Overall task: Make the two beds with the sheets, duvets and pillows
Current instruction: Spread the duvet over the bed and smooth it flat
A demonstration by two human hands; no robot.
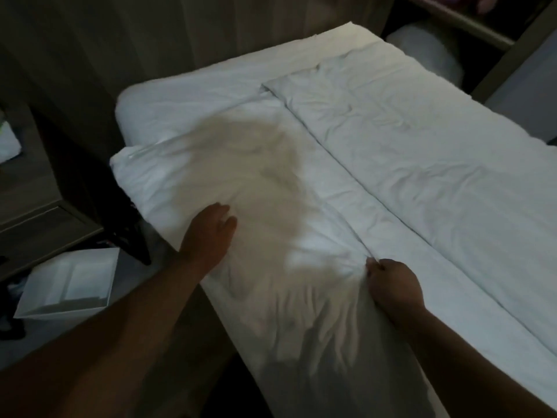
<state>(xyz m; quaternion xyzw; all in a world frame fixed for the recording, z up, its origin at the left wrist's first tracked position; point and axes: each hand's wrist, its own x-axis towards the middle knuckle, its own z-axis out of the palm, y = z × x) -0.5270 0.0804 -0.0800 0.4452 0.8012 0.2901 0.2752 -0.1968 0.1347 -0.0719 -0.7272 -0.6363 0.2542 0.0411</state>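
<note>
While the left hand (208, 233) lies flat on the near white cover (271, 297), fingers straight and close together, the right hand (391, 285) pinches a bunch of the same cover between thumb and curled fingers. Creases fan out from that pinch toward the lower middle of the frame. The cover fills the centre and lower centre, with one corner pointing to the middle left and its near part hanging over the bed's edge. Whether it is a pillow or a folded part of a duvet, I cannot tell. A broad brownish shadow falls across its middle.

Just right of it, touching along a long diagonal seam, lies the duvet (422, 152) — wrinkled, pale, running from the upper centre down to the right edge. Beyond both, in the upper middle, the sheet (187, 95) lies smooth over the mattress corner.

At the lower left a white tray (90, 267) with dividers sits on the floor — beside it, at the left edge, stands a dark bedside cabinet (39, 224). A pale rounded shape (428, 52) shows at the upper right, too dim to identify.
</note>
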